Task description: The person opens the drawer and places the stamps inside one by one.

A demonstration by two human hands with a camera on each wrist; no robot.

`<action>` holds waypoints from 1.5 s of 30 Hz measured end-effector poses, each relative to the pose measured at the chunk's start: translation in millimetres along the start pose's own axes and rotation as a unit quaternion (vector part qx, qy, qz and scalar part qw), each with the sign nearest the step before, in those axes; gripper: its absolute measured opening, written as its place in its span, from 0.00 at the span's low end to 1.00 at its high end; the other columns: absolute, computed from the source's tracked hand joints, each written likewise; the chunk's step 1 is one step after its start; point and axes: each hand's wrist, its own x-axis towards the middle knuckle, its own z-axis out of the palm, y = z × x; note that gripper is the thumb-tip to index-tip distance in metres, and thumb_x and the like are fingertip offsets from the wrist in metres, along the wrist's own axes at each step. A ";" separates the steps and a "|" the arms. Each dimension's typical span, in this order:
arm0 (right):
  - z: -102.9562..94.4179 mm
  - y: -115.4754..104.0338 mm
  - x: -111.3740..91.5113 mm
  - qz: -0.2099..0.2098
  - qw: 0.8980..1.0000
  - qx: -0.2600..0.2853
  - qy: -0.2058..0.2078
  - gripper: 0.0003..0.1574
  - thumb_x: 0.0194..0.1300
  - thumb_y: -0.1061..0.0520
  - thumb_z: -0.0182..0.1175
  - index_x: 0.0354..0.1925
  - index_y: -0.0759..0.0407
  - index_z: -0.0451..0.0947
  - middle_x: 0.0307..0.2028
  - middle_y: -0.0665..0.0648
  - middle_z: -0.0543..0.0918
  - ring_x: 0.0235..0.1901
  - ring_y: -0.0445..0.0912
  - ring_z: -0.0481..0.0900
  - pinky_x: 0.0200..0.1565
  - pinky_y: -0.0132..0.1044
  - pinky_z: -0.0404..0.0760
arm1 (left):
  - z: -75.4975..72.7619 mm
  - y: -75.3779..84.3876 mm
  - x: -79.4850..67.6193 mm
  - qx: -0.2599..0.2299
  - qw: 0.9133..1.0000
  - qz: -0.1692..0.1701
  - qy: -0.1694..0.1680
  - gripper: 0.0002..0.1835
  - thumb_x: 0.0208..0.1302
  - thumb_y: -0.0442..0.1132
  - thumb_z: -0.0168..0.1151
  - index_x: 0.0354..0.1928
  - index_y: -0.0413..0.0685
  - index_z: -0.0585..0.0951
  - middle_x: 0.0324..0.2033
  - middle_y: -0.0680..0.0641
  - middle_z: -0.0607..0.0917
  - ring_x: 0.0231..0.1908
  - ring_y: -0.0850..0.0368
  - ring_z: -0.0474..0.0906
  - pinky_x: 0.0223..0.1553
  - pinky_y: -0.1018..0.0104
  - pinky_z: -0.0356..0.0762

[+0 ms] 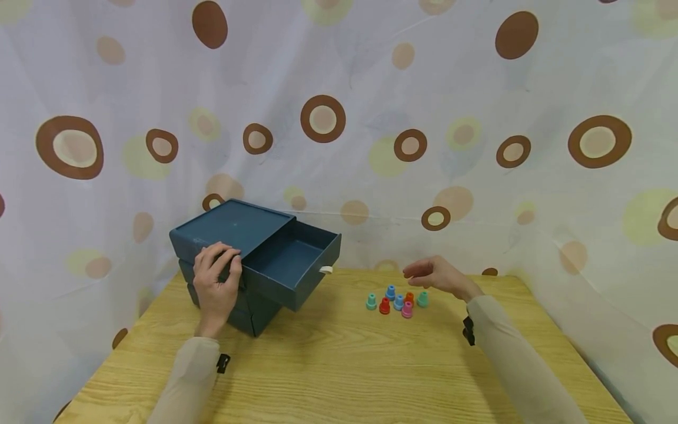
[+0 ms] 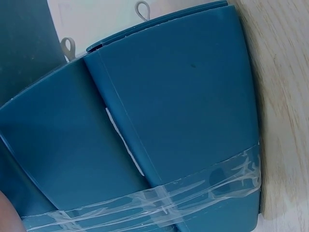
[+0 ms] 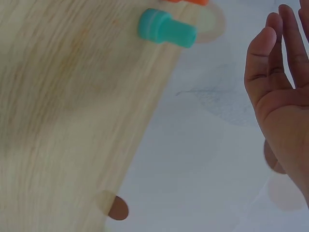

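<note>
A dark blue drawer box [image 1: 233, 227] stands at the left of the table, its top drawer [image 1: 291, 262] pulled out toward the right. Nothing lies on the part of the drawer floor that shows. My left hand [image 1: 216, 282] rests on the box's top near edge, fingers spread over it. Over the table my right hand [image 1: 436, 275] hovers, empty, with fingers extended. Below it stand several small peg-like pieces, among them a teal one [image 1: 422, 300], a red one [image 1: 384, 306], a pink one [image 1: 406, 310] and an orange one [image 1: 409, 298].
The wooden table [image 1: 339, 371] meets a spotted curtain [image 1: 360, 176] along its back edge. A white pull tab [image 1: 326, 270] sticks out from the drawer front. Clear tape [image 2: 207, 186] wraps the side of the box.
</note>
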 end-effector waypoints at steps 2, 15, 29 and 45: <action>-1.0 6.0 -2.0 0.007 1.000 0.001 0.004 0.21 0.68 0.56 0.61 0.57 0.62 0.79 0.53 0.64 0.83 0.49 0.53 0.84 0.50 0.49 0.82 | -0.8 -0.4 -0.4 0.001 1.000 -0.001 -0.004 0.09 0.60 0.34 0.63 0.39 0.41 0.88 0.43 0.36 0.85 0.54 0.36 0.74 0.65 0.35 0.58; -7.0 35.5 -10.3 0.029 0.999 0.020 0.013 0.23 0.69 0.56 0.60 0.58 0.65 0.77 0.57 0.71 0.79 0.52 0.56 0.82 0.54 0.58 0.79 | -2.0 1.2 0.6 -0.001 1.000 -0.002 -0.008 0.09 0.59 0.33 0.63 0.40 0.41 0.88 0.43 0.37 0.85 0.55 0.37 0.74 0.66 0.36 0.58; -1.8 59.0 -16.5 0.047 0.997 0.032 0.046 0.28 0.70 0.60 0.58 0.64 0.70 0.70 0.61 0.73 0.74 0.57 0.60 0.78 0.52 0.48 0.82 | 1.9 1.5 0.8 0.005 1.000 -0.006 -0.020 0.12 0.66 0.40 0.59 0.41 0.42 0.88 0.44 0.37 0.84 0.56 0.38 0.73 0.68 0.39 0.56; 7.5 68.0 -16.7 0.049 0.995 0.081 0.022 0.30 0.69 0.62 0.59 0.65 0.73 0.67 0.63 0.75 0.71 0.60 0.64 0.75 0.51 0.51 0.82 | -1.8 2.9 0.2 0.017 1.000 -0.005 -0.019 0.13 0.67 0.40 0.58 0.40 0.40 0.88 0.43 0.36 0.84 0.55 0.37 0.73 0.68 0.39 0.56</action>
